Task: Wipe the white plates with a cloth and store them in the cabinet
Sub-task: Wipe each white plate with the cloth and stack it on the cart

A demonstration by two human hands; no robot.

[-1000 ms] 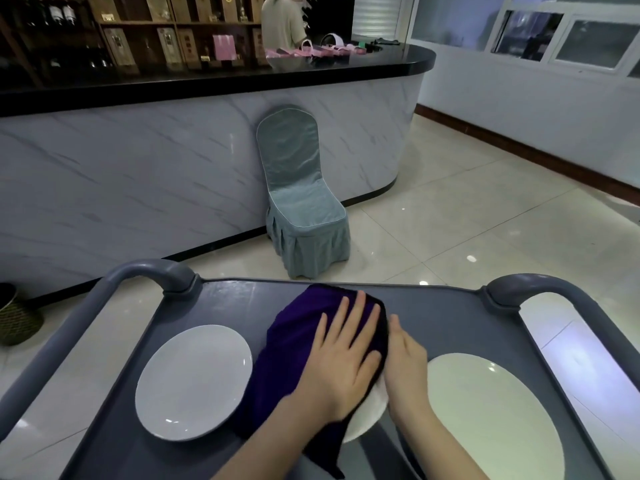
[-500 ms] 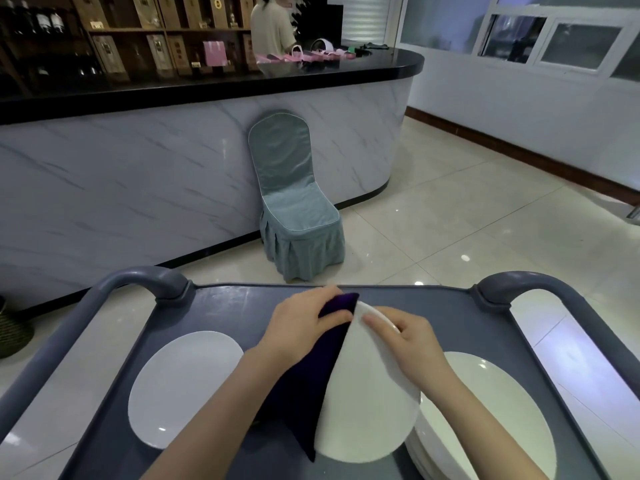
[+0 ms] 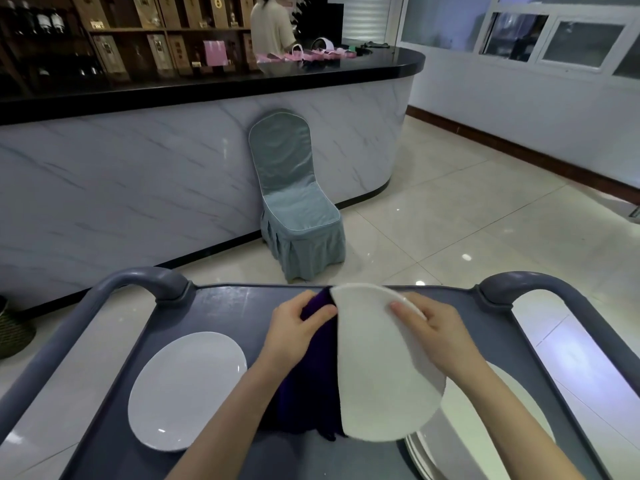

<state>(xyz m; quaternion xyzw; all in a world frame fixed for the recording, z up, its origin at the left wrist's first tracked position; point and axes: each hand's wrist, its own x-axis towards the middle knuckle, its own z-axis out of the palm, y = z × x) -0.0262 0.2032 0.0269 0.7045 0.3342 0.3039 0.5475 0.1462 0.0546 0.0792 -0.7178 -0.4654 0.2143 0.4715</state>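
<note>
I hold a white plate [image 3: 379,379] tilted up on edge above the grey cart tray [image 3: 228,306], its back facing me. My right hand [image 3: 433,334] grips its upper right rim. My left hand [image 3: 298,329] presses a dark purple cloth [image 3: 311,386] against the plate's left side, fingers curled round the cloth. The cloth hangs down behind the plate, partly hidden. Another white plate [image 3: 187,389] lies flat on the tray's left. A stack of white plates [image 3: 498,424] lies at the right, partly covered by the held plate and my right arm.
The cart has two curved grey handles, a left handle [image 3: 138,278] and a right handle [image 3: 540,282]. A covered grey-blue chair [image 3: 294,199] stands against a marble bar counter [image 3: 138,188] ahead. A person [image 3: 270,26] stands behind the counter. A woven basket [image 3: 10,330] sits at far left.
A second ago the plate lay low under the cloth and my flat left hand. It has since been raised on edge, my left hand now bunching the cloth at its left rim.
</note>
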